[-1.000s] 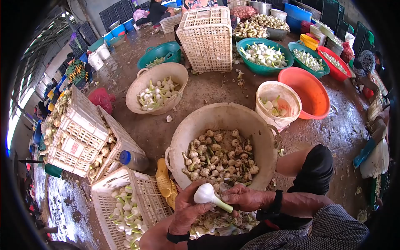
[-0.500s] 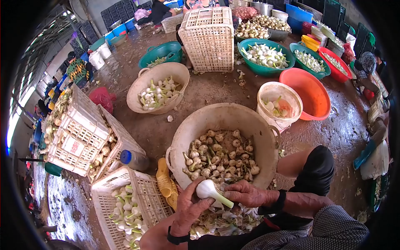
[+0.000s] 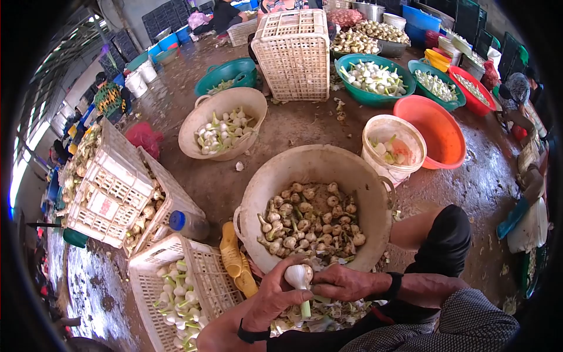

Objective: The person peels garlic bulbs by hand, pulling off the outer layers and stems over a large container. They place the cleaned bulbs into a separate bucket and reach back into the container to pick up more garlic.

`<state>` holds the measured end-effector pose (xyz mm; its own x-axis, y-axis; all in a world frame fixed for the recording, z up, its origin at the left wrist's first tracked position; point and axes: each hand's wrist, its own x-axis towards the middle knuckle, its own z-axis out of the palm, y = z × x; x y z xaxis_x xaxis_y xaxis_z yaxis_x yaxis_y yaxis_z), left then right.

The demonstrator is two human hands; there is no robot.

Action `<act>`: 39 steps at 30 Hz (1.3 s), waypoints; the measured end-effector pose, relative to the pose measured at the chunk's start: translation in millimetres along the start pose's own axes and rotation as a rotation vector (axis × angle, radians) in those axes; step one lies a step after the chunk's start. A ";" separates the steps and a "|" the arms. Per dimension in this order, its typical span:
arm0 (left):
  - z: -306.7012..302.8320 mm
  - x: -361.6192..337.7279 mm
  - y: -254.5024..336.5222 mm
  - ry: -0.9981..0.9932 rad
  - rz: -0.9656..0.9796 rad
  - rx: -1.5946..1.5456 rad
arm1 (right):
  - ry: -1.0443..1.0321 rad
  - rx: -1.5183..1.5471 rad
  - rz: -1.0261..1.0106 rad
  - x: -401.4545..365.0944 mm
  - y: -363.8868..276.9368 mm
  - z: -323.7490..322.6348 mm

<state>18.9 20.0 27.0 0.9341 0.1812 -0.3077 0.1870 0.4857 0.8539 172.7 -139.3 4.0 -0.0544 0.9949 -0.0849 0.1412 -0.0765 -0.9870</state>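
Note:
My left hand (image 3: 274,298) is closed around a garlic bulb (image 3: 299,274), its white head up and its cut green stem pointing down toward me. Right beside it is my right hand (image 3: 347,283), fingers curled and thumb pressed in against the bulb's neck. What those fingers hold, if anything, is hidden. Just beyond both hands sits a large beige tub (image 3: 316,161) with a layer of dirty, unpeeled garlic bulbs (image 3: 305,220) in it. Loose skins and trimmings (image 3: 325,314) lie beneath my hands.
At my left stand a white crate (image 3: 214,281) of cleaned garlic, a blue-capped jar (image 3: 190,224) and a yellow shoe (image 3: 231,258). Stacked crates (image 3: 111,188) rise beyond. Ahead are another beige tub (image 3: 190,132), a white bucket (image 3: 381,167) and an orange basin (image 3: 446,146). Other people sit around.
The garlic bulb has turned in my left hand: its stem pointed right and down, now it points nearly straight down. My right hand has shifted slightly left along with it.

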 end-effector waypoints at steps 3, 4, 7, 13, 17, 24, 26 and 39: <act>2.0 -2.3 8.0 -0.061 -0.013 0.001 | -0.027 0.081 -0.004 -0.3 0.2 0.8; 3.1 -2.7 10.1 -0.090 -0.011 0.006 | -0.026 0.081 -0.004 -0.6 0.2 0.7; 10.9 -5.1 21.1 -0.052 -0.079 -0.028 | -0.049 0.131 0.003 -1.7 -0.2 -0.4; -1.4 -2.0 8.1 -0.122 -0.003 0.157 | -0.106 0.295 0.061 -5.5 -9.7 -4.2; -4.9 -2.2 5.2 -0.103 0.007 0.185 | -0.047 0.378 0.132 -7.2 -13.9 -6.0; -6.8 -4.8 5.7 -0.117 0.154 0.431 | -0.061 0.621 0.244 -10.9 -42.6 -13.1; -7.3 -6.3 5.0 -0.114 0.147 0.431 | -0.019 0.740 0.227 -13.9 -41.7 -13.4; -15.5 -10.9 12.0 -0.122 0.330 -0.187 | 0.241 -0.451 -0.127 -4.7 72.4 1.5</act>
<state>6.3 37.2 34.1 0.9660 0.2564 0.0324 -0.1776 0.5677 0.8039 181.7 -149.6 -67.3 0.1229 0.9855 0.1174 0.5628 0.0283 -0.8261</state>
